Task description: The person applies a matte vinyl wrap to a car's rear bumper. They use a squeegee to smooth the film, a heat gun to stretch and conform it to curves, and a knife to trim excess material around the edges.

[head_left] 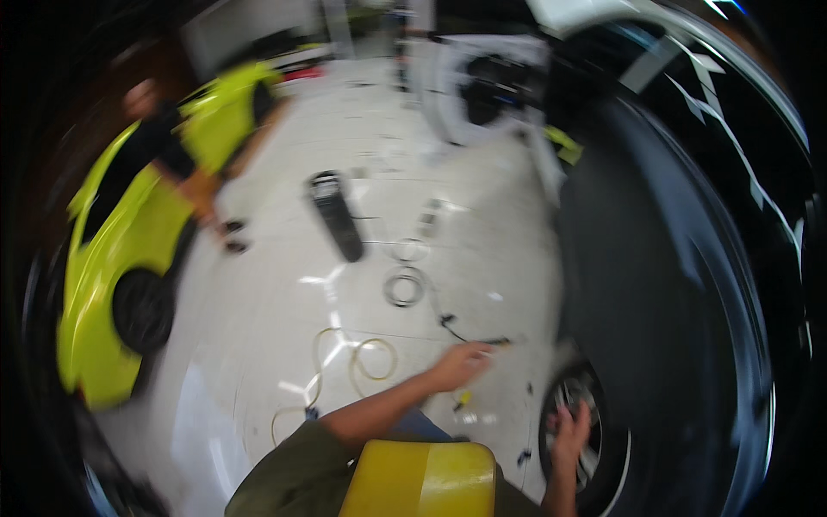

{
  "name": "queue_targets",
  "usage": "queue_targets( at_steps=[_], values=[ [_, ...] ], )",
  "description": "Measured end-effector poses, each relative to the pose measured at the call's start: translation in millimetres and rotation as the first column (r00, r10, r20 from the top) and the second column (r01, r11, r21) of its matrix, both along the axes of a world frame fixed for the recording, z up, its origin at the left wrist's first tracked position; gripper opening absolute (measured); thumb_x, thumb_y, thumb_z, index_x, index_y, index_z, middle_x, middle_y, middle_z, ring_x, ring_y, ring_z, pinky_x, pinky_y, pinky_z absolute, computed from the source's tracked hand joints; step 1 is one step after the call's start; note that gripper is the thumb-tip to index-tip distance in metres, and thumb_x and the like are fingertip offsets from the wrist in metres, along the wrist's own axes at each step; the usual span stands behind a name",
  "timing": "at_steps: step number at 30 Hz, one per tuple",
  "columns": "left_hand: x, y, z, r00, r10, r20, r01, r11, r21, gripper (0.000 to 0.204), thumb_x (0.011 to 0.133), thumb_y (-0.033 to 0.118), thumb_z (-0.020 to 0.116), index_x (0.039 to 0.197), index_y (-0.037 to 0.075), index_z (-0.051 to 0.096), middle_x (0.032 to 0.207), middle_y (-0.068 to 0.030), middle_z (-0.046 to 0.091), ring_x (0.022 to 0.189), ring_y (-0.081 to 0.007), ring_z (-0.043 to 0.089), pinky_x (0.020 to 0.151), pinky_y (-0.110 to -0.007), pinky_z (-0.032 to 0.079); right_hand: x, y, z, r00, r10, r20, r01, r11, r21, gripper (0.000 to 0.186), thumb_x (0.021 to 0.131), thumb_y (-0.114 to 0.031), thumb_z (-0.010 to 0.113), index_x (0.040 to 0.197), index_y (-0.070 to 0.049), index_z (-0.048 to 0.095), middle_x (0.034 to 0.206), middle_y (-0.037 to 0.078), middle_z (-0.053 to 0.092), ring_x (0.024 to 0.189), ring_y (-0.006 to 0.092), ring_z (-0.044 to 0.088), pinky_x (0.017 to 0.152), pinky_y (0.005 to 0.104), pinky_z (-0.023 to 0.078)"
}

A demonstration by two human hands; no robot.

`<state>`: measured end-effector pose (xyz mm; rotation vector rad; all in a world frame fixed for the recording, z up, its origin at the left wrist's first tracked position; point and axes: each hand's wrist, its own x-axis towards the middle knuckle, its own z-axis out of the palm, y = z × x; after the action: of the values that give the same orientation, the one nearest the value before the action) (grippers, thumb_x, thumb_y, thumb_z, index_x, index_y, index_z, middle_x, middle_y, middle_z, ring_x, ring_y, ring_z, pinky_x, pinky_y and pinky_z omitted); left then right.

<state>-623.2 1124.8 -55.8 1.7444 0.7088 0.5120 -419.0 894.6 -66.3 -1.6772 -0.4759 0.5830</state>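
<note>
My left hand (463,364) reaches out over the floor, blurred, its fingers loosely stretched to the right and nothing visible in them. Just past its fingertips is the end of a dark cord (469,339); whether they touch, I cannot tell. Lower right, my right hand (570,433) is raised with its fingers apart, holding nothing I can see. Behind it is the wheel (594,461) of a dark car (642,284), partly covered by the hand. A small yellow thing (465,398) lies below my left hand, too blurred to name.
A yellow surface (418,482) is at the lower middle. On the floor lie a coiled cord (403,287) and a pale yellow hose (379,343). A black cylinder (336,220) stands farther off. At left, a person (168,142) is beside a lime-yellow car (112,284).
</note>
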Motion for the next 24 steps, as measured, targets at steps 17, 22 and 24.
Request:
queue_targets(
  at_steps=[17, 22, 24],
  values=[
    [184.1, -15.3, 58.8, 0.829, -0.557, -0.041, 0.376, 0.502, 0.779, 0.055, 0.093, 0.021, 0.057, 0.142, 0.000, 0.042, 0.152, -0.0197, 0.036, 0.141, -0.0453, 0.027, 0.114, -0.055, 0.021, -74.5, -77.2, 84.9, 0.877, -0.400, 0.266, 0.455, 0.869, -0.193, 0.036, 0.094, -0.006, 0.051, 0.129, 0.001, 0.049, 0.092, 0.014, 0.064, 0.075, 0.0202, 0.063, 0.071, 0.0314, 0.051],
    [329.1, -33.3, 96.1, 0.832, -0.554, 0.019, 0.224, 0.366, 0.903, 0.062, 0.097, 0.030, 0.052, 0.148, 0.000, 0.032, 0.155, -0.0200, 0.030, 0.144, -0.0444, 0.022, 0.116, -0.056, 0.017, -75.8, -112.3, 72.2, 0.798, -0.577, 0.172, 0.602, 0.775, -0.193, 0.035, 0.094, -0.004, 0.050, 0.128, 0.003, 0.050, 0.089, 0.009, 0.064, 0.071, 0.0148, 0.062, 0.066, 0.0288, 0.051],
    [369.3, -39.6, 94.8, 0.842, -0.539, 0.017, 0.201, 0.344, 0.917, 0.065, 0.098, 0.033, 0.051, 0.149, 0.000, 0.029, 0.156, -0.0205, 0.028, 0.144, -0.0439, 0.021, 0.116, -0.055, 0.017, -71.9, -124.6, 54.5, 0.784, -0.605, 0.139, 0.620, 0.758, -0.200, 0.035, 0.093, -0.003, 0.050, 0.128, 0.004, 0.049, 0.089, 0.009, 0.064, 0.071, 0.0148, 0.062, 0.066, 0.0286, 0.052]
  ],
)
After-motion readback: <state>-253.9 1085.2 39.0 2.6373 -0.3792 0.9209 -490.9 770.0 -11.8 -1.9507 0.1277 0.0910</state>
